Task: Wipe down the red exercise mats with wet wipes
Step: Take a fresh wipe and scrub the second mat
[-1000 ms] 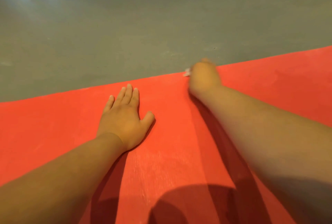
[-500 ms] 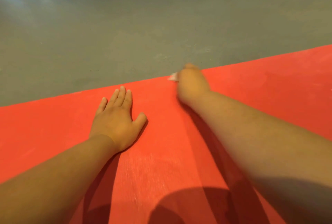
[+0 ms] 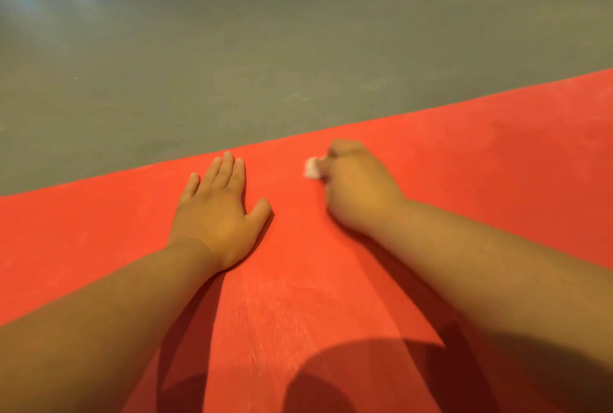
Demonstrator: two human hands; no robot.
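Red exercise mat point(image 3: 331, 296) lies on the grey floor point(image 3: 265, 47), its far edge running left to right. Head view: the right hand point(image 3: 360, 187) grips a balled white wet wipe point(image 3: 311, 169) near that edge. The left hand point(image 3: 219, 210) presses flat, fingers straight, just beside the wipe's leftward path.

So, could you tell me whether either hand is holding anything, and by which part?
The right hand grips a bunched white wipe; only one end shows. The left hand holds nothing, flat on the red mat.
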